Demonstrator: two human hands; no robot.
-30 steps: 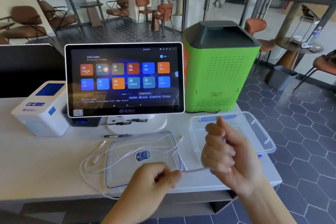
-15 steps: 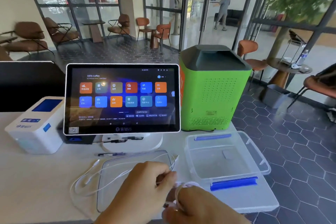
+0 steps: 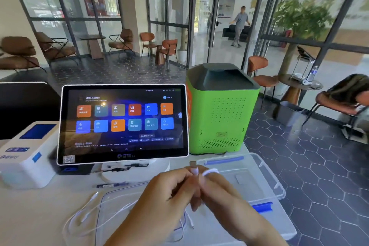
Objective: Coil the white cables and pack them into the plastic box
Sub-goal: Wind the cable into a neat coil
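Observation:
My left hand (image 3: 165, 195) and my right hand (image 3: 221, 195) meet above the table, just left of the clear plastic box (image 3: 265, 177). Both pinch a white cable (image 3: 209, 171), which loops over my right fingers; its plug end sticks up between the fingertips. More loose white cable (image 3: 83, 213) trails across the table and over the clear lid (image 3: 111, 211) lying flat at the lower left. The box stands open, with blue latches at its front and back. I see nothing in its visible part; my hands hide its left end.
A touchscreen terminal (image 3: 123, 124) stands behind my hands, with a white receipt printer (image 3: 26, 156) to its left and a green machine (image 3: 221, 114) to its right. A pen (image 3: 111, 185) lies by the terminal's base. The table's right edge runs just past the box.
My hands have come together and risen in front of the terminal, the right one now carrying a loop of cable round its fingers. The camera has tilted upward.

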